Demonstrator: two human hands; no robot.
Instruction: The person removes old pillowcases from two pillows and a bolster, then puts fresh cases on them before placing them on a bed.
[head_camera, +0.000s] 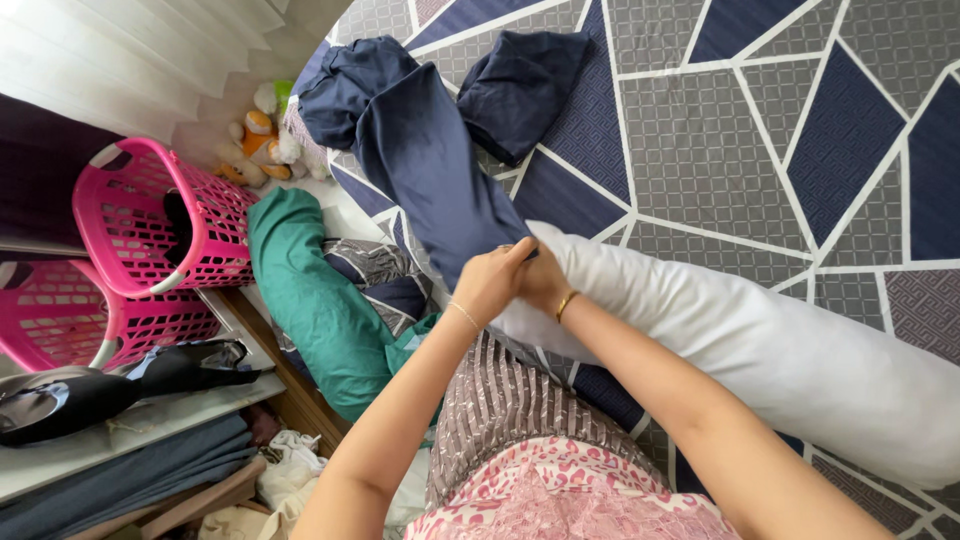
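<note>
Here both hands, left hand (488, 285) and right hand (545, 280), have fingers clamped on the pillowcase (430, 170) mouth at the pillow (740, 345) end; the pillow's length runs rightward across the bed (760, 130).

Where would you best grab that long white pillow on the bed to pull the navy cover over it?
Probably the narrow end of the white pillow, coming from the bedside: it lies lengthwise away from there, and the left hand and right hand already pinch the navy cover at that end.
</note>
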